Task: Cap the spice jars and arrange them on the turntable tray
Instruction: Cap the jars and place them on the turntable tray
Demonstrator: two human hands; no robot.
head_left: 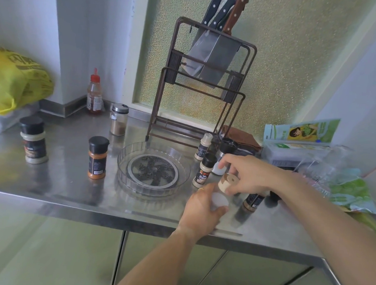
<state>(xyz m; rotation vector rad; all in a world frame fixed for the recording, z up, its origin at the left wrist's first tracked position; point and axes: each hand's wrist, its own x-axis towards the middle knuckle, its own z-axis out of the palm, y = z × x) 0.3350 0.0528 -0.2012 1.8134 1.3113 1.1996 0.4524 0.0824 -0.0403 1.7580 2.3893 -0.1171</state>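
The clear round turntable tray (126,161) stands on the steel counter with no jar on it. My left hand (201,205) grips a small jar with white contents (219,199) just right of the tray's front. My right hand (246,175) pinches a wooden lid (227,181) right above that jar. Several capped jars stand around: an orange one (97,157) and a pale one (33,140) left of the tray, a glass shaker (118,122) behind it, two slim white ones (204,173) (203,146) to its right. A brown jar (252,202) is partly hidden under my right wrist.
A metal knife rack (198,82) with cleavers stands behind the tray. A red-capped sauce bottle (94,93) is in the back corner, a yellow bag (15,81) at far left. Boxes and plastic bags (324,154) crowd the right side. The counter edge (93,207) runs close in front.
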